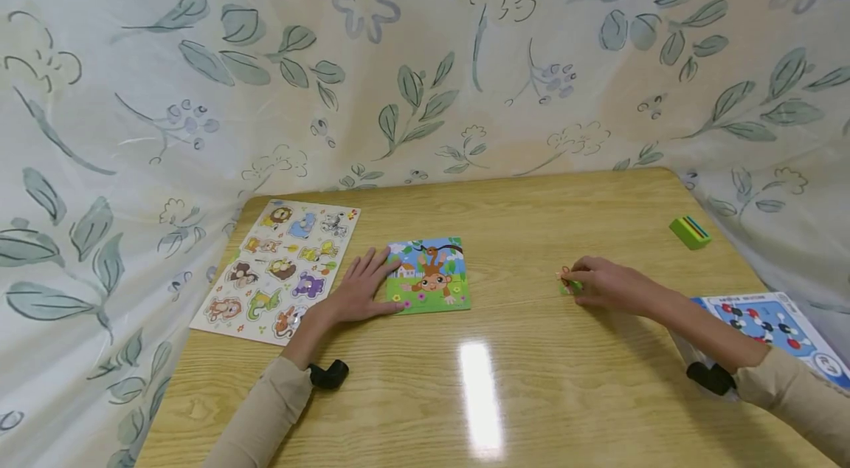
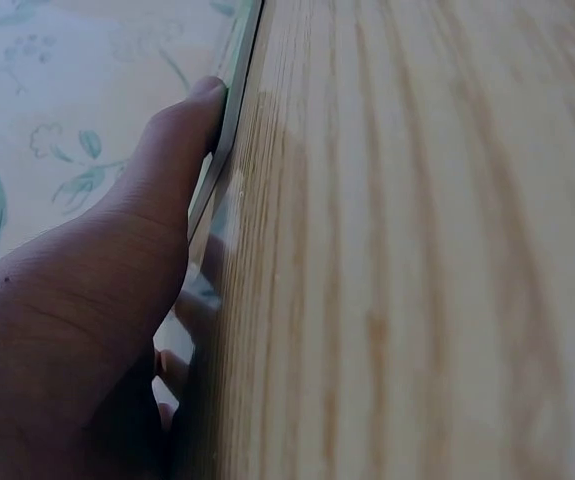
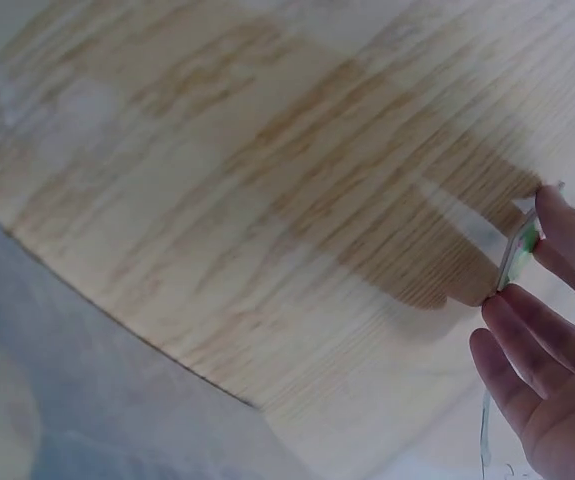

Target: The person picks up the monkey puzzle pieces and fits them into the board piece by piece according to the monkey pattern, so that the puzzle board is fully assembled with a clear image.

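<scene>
A square picture puzzle (image 1: pixel 432 283) with a monkey hanging from a branch lies flat in the middle of the table. My left hand (image 1: pixel 361 287) rests at its left side with fingers spread and straight, fingertips and thumb on its edge. In the left wrist view the thumb of the left hand (image 2: pixel 117 230) presses against the thin edge of the puzzle (image 2: pixel 229 125). To the right, my right hand (image 1: pixel 607 285) pinches a small flat puzzle piece (image 1: pixel 567 280), green and orange, low over the table. In the right wrist view the piece (image 3: pixel 519 248) stands tilted between thumb and fingertips.
A white animal peg board (image 1: pixel 275 272) lies at the left, partly behind the left forearm. A green block with coloured sticks (image 1: pixel 690 232) sits at the back right. A blue card with molecule pictures (image 1: pixel 777 328) lies beyond the right forearm. Floral cloth (image 1: pixel 425 84) hangs around the table.
</scene>
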`<state>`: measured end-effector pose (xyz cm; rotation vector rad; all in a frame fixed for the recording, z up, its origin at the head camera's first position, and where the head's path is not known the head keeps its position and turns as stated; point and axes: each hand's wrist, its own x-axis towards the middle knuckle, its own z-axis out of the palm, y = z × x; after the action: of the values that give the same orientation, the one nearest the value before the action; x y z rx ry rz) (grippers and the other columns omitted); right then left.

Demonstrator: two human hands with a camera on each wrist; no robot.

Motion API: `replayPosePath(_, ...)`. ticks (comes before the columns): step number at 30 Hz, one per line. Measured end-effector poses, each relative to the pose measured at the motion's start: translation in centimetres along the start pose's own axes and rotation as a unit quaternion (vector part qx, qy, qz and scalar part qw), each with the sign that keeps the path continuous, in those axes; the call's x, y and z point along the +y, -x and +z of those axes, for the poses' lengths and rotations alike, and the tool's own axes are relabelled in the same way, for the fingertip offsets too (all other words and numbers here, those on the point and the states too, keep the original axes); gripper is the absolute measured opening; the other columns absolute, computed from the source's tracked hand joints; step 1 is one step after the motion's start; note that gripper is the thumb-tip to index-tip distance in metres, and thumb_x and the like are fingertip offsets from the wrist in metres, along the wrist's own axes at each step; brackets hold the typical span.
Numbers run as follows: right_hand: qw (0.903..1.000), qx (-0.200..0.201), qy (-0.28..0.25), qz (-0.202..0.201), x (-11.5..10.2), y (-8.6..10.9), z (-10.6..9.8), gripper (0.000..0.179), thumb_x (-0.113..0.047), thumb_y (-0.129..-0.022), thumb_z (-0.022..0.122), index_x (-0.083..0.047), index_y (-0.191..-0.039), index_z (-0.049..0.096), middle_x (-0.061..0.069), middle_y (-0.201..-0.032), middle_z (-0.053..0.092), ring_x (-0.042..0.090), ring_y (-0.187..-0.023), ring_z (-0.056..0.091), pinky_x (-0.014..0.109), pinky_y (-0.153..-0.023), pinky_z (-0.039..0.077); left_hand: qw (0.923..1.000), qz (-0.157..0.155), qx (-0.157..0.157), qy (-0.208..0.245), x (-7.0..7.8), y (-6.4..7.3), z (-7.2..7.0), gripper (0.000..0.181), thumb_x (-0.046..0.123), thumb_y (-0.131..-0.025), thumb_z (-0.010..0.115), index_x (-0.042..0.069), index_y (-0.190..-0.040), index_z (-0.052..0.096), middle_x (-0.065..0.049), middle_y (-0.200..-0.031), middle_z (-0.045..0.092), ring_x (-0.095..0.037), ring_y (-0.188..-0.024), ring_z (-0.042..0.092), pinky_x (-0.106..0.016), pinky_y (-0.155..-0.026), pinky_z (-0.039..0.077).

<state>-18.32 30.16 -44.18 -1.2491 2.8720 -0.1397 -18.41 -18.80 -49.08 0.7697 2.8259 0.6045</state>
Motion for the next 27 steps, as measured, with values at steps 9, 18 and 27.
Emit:
replayPosePath(9, 0.9999, 0.012, -0.005, 0.011, -0.1, -0.2, 0.2, 0.038, -0.010, -0.081, 0.075, -0.004, -0.118, 0.070, 0.009, -0.101, 0.063, 0.021, -0.086, 0.062, 0.024, -0.073, 0.053, 1.0000, 0.002, 0.001, -0.003, -0.2, 0.0, 0.1, 0.088, 0.058, -0.086, 0.063, 0.021, -0.156, 0.024, -0.008, -0.165, 0.008, -0.035, -0.153, 0.002, -0.061, -0.120, 0.004)
replayPosePath(18, 0.9963, 0.035, 0.075, -0.024, -0.4, -0.4, 0.3, 0.032, -0.010, -0.079, 0.076, -0.007, -0.111, 0.072, 0.009, -0.093, 0.062, 0.017, -0.076, 0.058, 0.020, -0.063, 0.048, 1.0000, -0.002, -0.005, 0.000, 0.0, 0.1, -0.2, 0.088, 0.059, -0.087, 0.063, 0.022, -0.156, 0.024, -0.008, -0.165, 0.007, -0.035, -0.153, 0.001, -0.060, -0.121, 0.004)
replayPosePath(27, 0.9880, 0.097, 0.099, -0.068, 0.0, -0.5, 1.0, 0.035, -0.012, -0.073, 0.081, -0.010, -0.107, 0.075, 0.008, -0.089, 0.062, 0.014, -0.068, 0.055, 0.019, -0.054, 0.039, 1.0000, 0.003, 0.001, 0.000, 0.1, 0.1, -0.1, 0.088, 0.057, -0.087, 0.063, 0.021, -0.156, 0.024, -0.009, -0.165, 0.009, -0.037, -0.152, 0.003, -0.061, -0.120, 0.004)
